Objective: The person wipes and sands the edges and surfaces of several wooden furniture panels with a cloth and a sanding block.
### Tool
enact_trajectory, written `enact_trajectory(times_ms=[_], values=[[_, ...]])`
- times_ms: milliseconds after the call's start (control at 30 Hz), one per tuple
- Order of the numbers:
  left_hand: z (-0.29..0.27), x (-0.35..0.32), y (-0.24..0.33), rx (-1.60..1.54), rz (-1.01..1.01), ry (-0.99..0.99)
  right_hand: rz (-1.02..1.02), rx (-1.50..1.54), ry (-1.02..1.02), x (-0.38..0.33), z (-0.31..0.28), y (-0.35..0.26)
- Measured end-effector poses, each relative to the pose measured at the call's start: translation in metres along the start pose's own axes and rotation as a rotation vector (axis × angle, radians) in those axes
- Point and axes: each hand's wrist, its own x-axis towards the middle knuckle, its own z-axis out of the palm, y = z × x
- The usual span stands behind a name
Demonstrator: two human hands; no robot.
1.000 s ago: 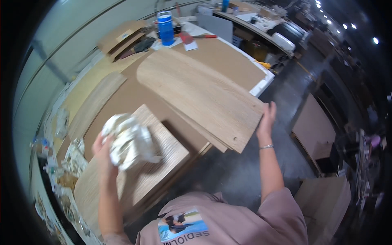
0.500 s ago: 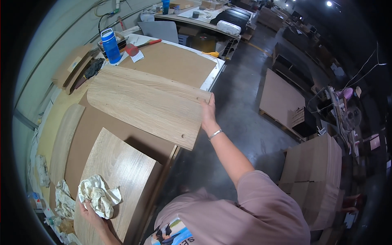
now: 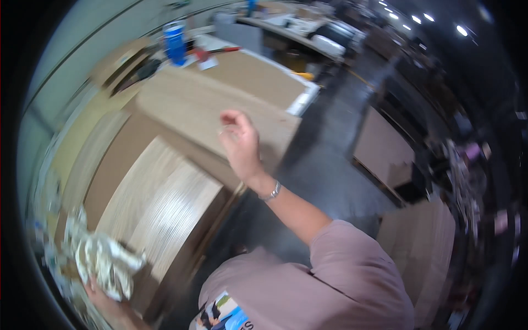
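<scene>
A crumpled white rag (image 3: pixel 107 263) is bunched in my left hand (image 3: pixel 103 301) at the lower left, at the near end of a wood-grain board stack (image 3: pixel 162 201). The stack's top is glossy and its left edge curves. My right hand (image 3: pixel 242 146), a metal bracelet at its wrist, is raised over a second wood-grain board (image 3: pixel 190 104) on the far side. Its fingers are loosely bent and apart, with nothing between them. Motion blurs both hands. A narrow curved wood-grain panel (image 3: pixel 92 159) lies along the left.
On the far table part stand a blue bottle (image 3: pixel 175 44), a red-handled tool (image 3: pixel 224 49) and a brown sheet (image 3: pixel 258 80). Brown curved pieces (image 3: pixel 124 63) lean by the wall. Right of the floor aisle are a flat panel on a pallet (image 3: pixel 382 143) and stacked brown boards (image 3: pixel 415 236).
My right hand has let go of the far board's right end and moved left over it. The rag in my left hand has shifted left and nearer. The whole view has turned slightly.
</scene>
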Motion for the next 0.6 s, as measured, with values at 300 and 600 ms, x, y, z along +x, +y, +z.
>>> enact_trajectory(times_ms=[300, 600], values=[[0.017, -0.065, 0.015, 0.415, 0.385, -0.581, 0.056, 0.269, -0.976, -0.152, 0.188, -0.062], [-0.315, -0.064, 0.023, 0.131, 0.229, 0.348, 0.558, 0.702, -0.753, -0.146, 0.269, -0.072]])
